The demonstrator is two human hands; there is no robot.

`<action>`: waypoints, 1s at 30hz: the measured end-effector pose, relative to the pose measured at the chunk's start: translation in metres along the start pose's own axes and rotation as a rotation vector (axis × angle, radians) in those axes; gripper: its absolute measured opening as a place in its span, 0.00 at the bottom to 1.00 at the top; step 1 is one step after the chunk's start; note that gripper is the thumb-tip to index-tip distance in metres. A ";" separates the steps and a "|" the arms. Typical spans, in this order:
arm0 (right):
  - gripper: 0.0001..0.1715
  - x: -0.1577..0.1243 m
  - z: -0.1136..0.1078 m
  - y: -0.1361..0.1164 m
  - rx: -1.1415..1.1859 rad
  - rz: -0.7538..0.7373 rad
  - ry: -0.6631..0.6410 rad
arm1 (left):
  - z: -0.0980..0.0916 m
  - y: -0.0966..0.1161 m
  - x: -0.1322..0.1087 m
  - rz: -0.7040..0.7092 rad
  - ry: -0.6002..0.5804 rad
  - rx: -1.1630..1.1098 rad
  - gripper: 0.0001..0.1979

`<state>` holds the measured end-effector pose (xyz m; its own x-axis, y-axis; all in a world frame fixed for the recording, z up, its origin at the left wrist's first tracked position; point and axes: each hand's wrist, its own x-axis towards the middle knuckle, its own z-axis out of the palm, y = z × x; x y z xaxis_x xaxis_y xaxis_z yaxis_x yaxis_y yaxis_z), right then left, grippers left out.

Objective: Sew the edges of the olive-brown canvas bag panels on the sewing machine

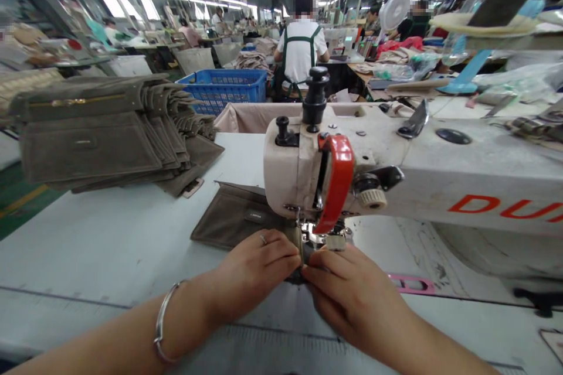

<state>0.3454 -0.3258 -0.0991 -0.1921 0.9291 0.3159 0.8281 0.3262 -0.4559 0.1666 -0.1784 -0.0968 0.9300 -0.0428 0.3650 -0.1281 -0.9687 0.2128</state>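
A dark brown fabric bag piece [224,220] with a small label lies on the table, its right end under the head of a white sewing machine [284,170]. My left hand [261,263], with a ring and a silver bracelet, grips the edge of this piece left of the presser foot [311,234]. From the other side, my right hand [347,281] pinches the same fabric just in front of the foot. The fingertips of both hands nearly meet there. My fingers and the machine head hide the needle point and the fabric between.
At the left, a stack of brown bag pieces [88,140] rises from the table. Behind the machine stand a pink cloth-lined bin [246,117] and a blue crate [224,85]. A person in a white shirt [299,53] sits beyond. A pink plastic piece [413,284] lies at the right.
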 end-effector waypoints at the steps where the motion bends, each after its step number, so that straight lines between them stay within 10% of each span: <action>1: 0.11 0.000 0.000 0.000 -0.003 -0.001 0.001 | 0.000 0.000 0.001 -0.003 -0.025 -0.001 0.11; 30: 0.22 0.009 0.011 0.002 -0.130 0.074 0.089 | -0.002 -0.027 0.014 -0.027 0.056 -0.011 0.09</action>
<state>0.3393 -0.3151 -0.1068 -0.0855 0.9287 0.3607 0.9003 0.2271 -0.3712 0.1821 -0.1526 -0.0953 0.9127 -0.0024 0.4087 -0.1068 -0.9666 0.2329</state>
